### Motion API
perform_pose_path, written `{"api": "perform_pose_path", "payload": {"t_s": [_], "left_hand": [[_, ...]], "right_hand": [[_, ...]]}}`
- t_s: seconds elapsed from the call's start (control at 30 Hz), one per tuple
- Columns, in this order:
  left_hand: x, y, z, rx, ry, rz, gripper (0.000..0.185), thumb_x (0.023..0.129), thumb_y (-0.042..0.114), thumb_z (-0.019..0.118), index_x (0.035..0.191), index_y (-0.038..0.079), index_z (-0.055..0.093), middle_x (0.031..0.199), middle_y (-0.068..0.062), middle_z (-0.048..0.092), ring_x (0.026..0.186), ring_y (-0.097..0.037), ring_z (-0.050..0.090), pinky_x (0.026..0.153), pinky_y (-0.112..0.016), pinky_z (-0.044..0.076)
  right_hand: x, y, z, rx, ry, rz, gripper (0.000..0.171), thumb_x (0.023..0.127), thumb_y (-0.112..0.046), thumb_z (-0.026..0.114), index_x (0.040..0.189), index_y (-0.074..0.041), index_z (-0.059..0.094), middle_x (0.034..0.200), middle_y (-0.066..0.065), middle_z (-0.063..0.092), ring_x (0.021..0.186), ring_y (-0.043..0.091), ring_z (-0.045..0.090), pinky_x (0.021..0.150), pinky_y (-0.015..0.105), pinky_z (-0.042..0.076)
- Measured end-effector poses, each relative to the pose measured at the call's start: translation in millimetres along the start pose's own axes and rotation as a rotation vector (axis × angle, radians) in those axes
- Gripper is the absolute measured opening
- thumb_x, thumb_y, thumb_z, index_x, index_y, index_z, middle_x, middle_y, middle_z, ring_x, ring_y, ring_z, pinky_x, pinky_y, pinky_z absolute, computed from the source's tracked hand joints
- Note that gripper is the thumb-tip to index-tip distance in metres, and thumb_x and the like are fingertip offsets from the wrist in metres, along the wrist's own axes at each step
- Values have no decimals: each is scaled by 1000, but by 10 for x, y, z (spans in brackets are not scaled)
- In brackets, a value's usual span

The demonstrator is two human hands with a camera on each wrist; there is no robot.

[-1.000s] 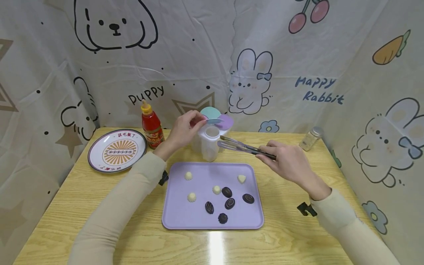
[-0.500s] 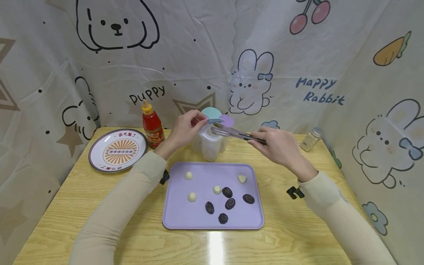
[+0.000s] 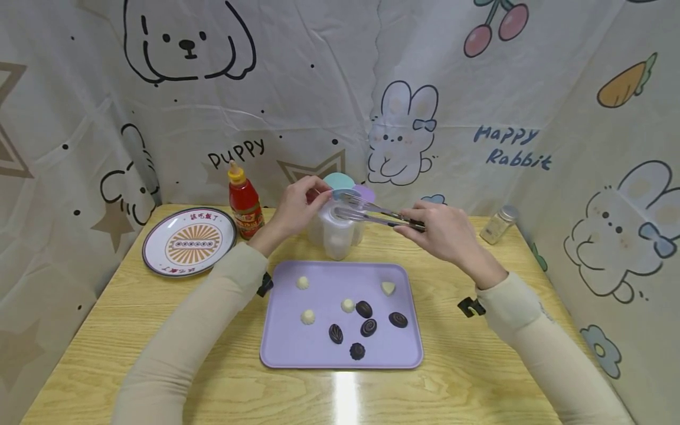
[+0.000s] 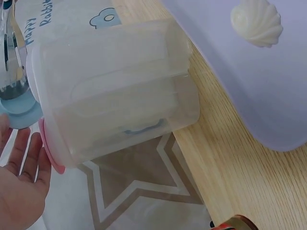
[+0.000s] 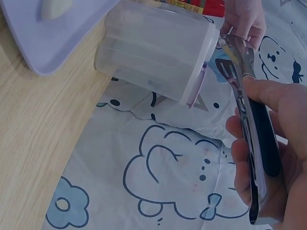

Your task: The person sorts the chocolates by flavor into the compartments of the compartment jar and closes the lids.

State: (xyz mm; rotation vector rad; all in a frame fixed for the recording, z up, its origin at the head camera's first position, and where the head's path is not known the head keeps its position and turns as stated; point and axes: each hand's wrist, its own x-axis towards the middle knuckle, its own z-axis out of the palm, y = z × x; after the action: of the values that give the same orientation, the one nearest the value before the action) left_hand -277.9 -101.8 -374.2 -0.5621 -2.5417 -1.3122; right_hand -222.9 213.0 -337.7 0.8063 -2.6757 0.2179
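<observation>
Head view: what's held?

"Right hand (image 3: pixel 442 231) grips silver metal tongs with black handles (image 5: pixel 264 134), tips apart at the translucent plastic canister's mouth (image 3: pixel 337 212); left hand (image 3: pixel 300 205) pinches its round pale-blue lid (image 4: pixel 21 111)."

"How will the tongs handle?"

"Probably light, springy, slick-tipped; best held by the black handles."

"Room?"

"Lilac rectangular tray (image 3: pixel 287 357) just in front, printed white cloth (image 3: pixel 297 106) behind; more room rightward over the pale wooden table (image 3: pixel 462 366)."
</observation>
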Motion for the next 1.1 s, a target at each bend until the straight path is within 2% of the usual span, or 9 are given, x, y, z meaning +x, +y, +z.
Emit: {"api": "perform_pose_path", "payload": {"t_s": [0.1,0.3,0.5,0.67,0.87,1.1], "left_hand": [[4,-2,0,-4,8,-5,16,105,19,66,114,6,70,111,-12,70,95,-25,62,85,-33,52],[7,7,1,-1,15,-14,16,105,19,66,114,6,70,111,-12,71,95,-25,63,85,-33,53],[2,2,2,-12,12,-16,16,105,18,67,113,4,70,110,-13,71,94,-25,64,83,-31,52],[-1,-5,4,-22,14,-16,16,104,17,67,113,4,70,109,-13,71,93,-25,63,83,-30,51],[6,-5,2,-22,11,-6,16,105,17,67,113,4,70,110,-13,71,94,-25,64,84,-31,52],[18,-9,9,-24,14,10,16,104,18,68,111,4,71,108,-14,71,93,-25,65,83,-30,53]], "right_hand": [[-42,11,-24,5,-12,10,40,95,-42,78,122,-13,79,92,5,75,61,16,54,53,30,38],[-202,60,-105,-10,-53,34,42,94,-43,78,122,-12,78,100,9,77,69,22,63,58,36,46],[-464,161,-143,-34,-52,68,41,89,-45,82,115,-13,79,102,8,80,78,24,72,58,38,50],[-697,266,-121,-27,-46,81,42,86,-42,86,112,-10,79,99,9,81,76,23,73,60,40,54],[-958,371,-26,-37,-49,89,40,83,-44,88,107,-13,80,93,5,81,66,13,67,52,31,46],[-1211,427,103,-42,-123,96,38,83,-46,87,104,-16,80,91,1,81,65,7,62,51,26,43]]}}
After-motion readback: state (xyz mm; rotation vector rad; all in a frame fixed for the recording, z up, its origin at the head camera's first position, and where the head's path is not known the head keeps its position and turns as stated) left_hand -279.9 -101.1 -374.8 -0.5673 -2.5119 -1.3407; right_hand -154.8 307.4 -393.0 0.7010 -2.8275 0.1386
